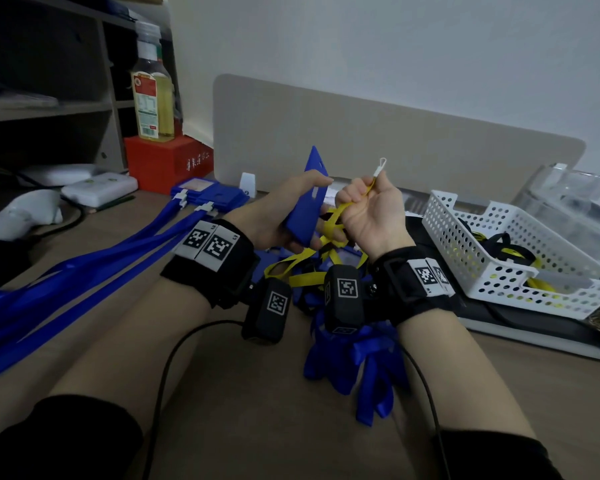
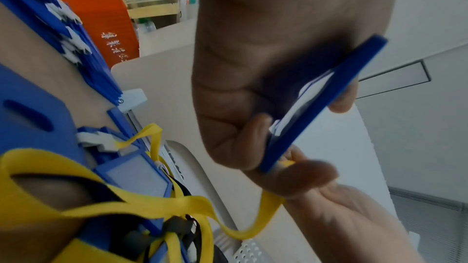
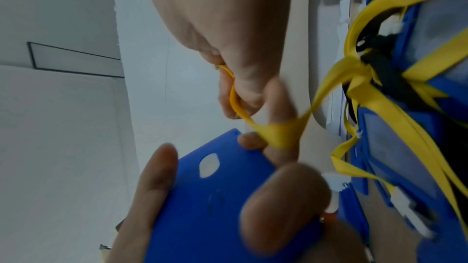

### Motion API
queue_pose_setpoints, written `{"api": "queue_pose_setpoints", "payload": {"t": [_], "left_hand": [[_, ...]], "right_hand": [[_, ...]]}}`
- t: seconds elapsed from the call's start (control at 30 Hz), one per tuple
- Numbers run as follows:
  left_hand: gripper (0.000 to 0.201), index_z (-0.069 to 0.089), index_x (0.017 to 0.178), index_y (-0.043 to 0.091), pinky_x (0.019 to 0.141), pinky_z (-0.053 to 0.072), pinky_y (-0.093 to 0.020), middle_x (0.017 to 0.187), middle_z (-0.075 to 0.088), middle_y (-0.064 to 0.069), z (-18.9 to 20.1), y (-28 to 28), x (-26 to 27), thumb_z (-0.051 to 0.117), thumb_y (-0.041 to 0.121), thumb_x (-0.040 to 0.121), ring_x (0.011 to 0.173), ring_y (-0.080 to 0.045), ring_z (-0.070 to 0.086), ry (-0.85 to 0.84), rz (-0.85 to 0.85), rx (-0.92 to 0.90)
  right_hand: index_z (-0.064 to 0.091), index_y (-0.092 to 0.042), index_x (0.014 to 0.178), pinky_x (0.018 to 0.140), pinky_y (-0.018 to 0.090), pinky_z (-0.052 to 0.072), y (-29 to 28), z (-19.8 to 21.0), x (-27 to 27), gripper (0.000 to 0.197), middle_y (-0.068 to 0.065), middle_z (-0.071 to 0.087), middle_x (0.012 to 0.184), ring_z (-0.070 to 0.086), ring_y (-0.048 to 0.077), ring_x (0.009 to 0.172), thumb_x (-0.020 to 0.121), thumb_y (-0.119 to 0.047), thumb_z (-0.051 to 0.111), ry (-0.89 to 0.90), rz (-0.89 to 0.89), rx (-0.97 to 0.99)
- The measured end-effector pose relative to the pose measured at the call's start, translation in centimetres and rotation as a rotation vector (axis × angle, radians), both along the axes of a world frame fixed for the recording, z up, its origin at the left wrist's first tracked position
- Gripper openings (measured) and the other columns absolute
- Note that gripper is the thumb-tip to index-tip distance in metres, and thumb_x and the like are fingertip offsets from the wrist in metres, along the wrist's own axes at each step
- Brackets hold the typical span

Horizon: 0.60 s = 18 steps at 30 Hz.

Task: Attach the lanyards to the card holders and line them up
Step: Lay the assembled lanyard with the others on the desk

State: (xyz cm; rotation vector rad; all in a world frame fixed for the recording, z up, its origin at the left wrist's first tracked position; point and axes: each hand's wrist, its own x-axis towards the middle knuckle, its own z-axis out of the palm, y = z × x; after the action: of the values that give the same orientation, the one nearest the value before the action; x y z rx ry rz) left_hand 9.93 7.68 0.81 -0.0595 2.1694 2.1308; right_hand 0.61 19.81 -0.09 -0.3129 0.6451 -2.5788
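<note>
My left hand (image 1: 284, 206) grips a blue card holder (image 1: 307, 199) tilted upright above the desk; the same card holder (image 2: 321, 105) shows edge-on in the left wrist view and flat, with its slot hole, as the card holder (image 3: 217, 191) in the right wrist view. My right hand (image 1: 368, 206) is curled round a yellow lanyard (image 1: 333, 223), whose white clip (image 1: 380, 168) sticks up above the fist. The yellow strap (image 3: 276, 133) wraps over my fingers and trails down into a tangle. Finished blue holders with blue lanyards (image 1: 84, 268) lie in a row at the left.
A pile of loose blue lanyards (image 1: 354, 355) and yellow ones (image 1: 302, 271) lies under my wrists. A white perforated basket (image 1: 499, 258) with more lanyards stands at the right. A red box (image 1: 167, 161) with a bottle (image 1: 151, 88) stands behind, beside a beige divider panel (image 1: 395, 140).
</note>
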Motion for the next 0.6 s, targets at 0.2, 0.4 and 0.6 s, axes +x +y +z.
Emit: {"api": "queue_pose_setpoints", "payload": {"t": [0.2,0.4,0.6], "left_hand": [[0.037,0.042,0.083,0.015,0.051,0.017,-0.027,0.068,0.050,-0.003,0.9,-1.6,0.2,0.047,0.052,0.087,0.050,-0.018,0.042,0.078,0.114,0.150],[0.036,0.042,0.083,0.016,0.047,0.026,-0.025,0.068,0.051,-0.003,1.3,-1.9,0.2,0.047,0.051,0.088,0.058,-0.020,0.046,0.155,0.212,0.335],[0.038,0.039,0.099,0.010,0.042,0.042,-0.025,0.081,0.043,-0.007,1.4,-1.3,0.2,0.051,0.045,0.090,0.064,-0.021,0.046,0.203,0.224,0.512]], "right_hand": [[0.038,-0.023,0.074,0.033,0.017,0.013,1.5,-1.5,-2.2,0.033,-0.008,0.033,0.052,0.021,0.006,0.038,0.102,-0.041,0.037,0.092,-0.257,0.551],[0.055,-0.015,0.085,0.034,0.018,0.031,0.7,-2.7,-2.0,0.032,-0.002,0.070,0.069,0.046,0.011,0.038,0.102,-0.037,0.038,0.340,-0.110,0.943],[0.071,-0.023,0.107,0.051,0.024,0.026,-0.6,-3.5,-0.9,0.043,0.010,0.068,0.108,0.042,0.014,0.060,0.101,-0.046,0.035,0.443,0.198,0.852]]}}
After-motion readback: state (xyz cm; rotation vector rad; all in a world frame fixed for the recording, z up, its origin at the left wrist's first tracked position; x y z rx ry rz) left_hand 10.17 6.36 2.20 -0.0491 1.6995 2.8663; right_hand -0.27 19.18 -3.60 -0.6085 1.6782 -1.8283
